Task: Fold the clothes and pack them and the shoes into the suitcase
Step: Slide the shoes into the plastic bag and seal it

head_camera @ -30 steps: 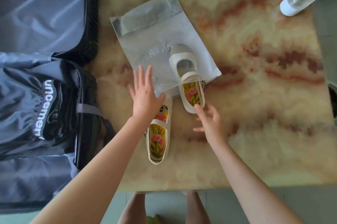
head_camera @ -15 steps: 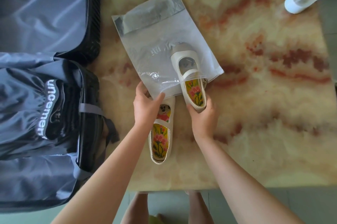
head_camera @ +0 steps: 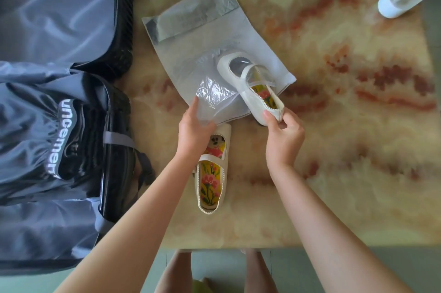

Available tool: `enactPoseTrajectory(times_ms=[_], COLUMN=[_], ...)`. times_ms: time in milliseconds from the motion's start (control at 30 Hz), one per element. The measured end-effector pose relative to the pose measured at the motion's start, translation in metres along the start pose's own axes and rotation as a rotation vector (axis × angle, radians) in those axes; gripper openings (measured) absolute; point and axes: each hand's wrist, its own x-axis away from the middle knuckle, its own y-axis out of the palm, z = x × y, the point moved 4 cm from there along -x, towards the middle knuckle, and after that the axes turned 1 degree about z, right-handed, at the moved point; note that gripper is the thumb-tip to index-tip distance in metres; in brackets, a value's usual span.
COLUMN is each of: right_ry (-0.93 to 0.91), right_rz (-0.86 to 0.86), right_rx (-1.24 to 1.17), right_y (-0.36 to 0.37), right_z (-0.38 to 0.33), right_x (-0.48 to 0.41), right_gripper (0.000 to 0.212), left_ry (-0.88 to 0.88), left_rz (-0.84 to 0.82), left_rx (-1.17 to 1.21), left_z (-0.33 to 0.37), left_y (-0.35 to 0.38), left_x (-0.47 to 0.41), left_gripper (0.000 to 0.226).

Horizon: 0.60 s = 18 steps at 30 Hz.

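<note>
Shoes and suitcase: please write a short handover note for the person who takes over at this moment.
Left hand: holds up the open edge of the plastic bag.
Right hand: grips the heel of the first shoe, whose toe is inside the bag mouth.
Second shoe: lies flat on the table, partly under the left wrist, not bagged.
Suitcase: open at the left, with dark fabric inside.
Done: first shoe partly in the bag.
Left: push it fully in, add the second shoe, put the bag into the suitcase. No loose clothes are in view.

Both hands [head_camera: 194, 127] [head_camera: 282, 136] pinching (arms extended)
</note>
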Motion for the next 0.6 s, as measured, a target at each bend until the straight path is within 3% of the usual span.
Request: enactPoseTrajectory(times_ms=[167,333,467,600], right_ry=[0.083,0.151,0.349,0.343], right_rz=[-0.032,-0.057,-0.11,-0.117], right_rx=[0.016,0.081,-0.077,-0.135], right_y=[0.01,0.008,0.012,0.019], right_z=[0.018,0.027,0.032,0.024], right_x=[0.006,0.006,0.005,0.002], right_gripper=[0.048,0.05,0.03,0.007], left_ry=[-0.031,-0.01,-0.003,0.002], left_rz=[-0.037,-0.028,-0.012,-0.051], left_rx=[0.0,0.022,0.036,-0.019], left_z=[-0.005,-0.004,-0.005,-0.005], left_y=[-0.006,-0.007,-0.007,-0.008], left_x=[-0.005,-0.006,-0.003,-0.008], left_gripper=[0.075,0.073,0.069,0.071])
